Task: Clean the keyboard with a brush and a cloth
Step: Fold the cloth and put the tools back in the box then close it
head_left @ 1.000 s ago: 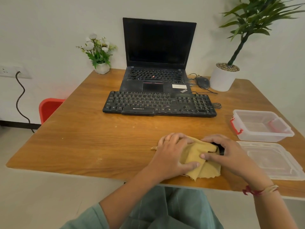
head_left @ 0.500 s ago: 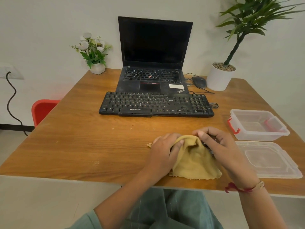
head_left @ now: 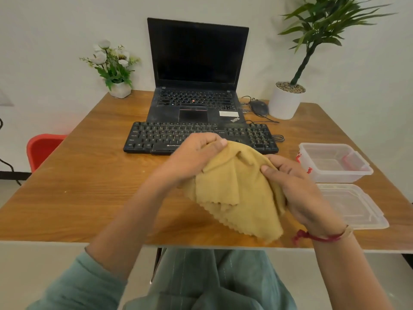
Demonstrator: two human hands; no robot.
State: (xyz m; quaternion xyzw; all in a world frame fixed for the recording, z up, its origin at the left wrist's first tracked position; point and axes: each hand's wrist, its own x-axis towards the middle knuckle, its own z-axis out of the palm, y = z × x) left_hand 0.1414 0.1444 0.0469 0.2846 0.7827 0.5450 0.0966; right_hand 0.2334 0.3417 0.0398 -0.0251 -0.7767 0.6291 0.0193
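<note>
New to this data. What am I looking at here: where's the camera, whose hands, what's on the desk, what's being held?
There is no machine here. A person wears one wide-angle camera on the head, looking forward and down, so you see their own arms from above.

The left hand and right hand both grip a yellow cloth, raised above the near part of the wooden table.

Behind it lies a black keyboard, the thing to be cleaned, in front of an open laptop. A mouse sits beside the laptop. To the right are a clear plastic box and its lid. Two potted plants stand at the back. No brush is visible in this picture.
</note>
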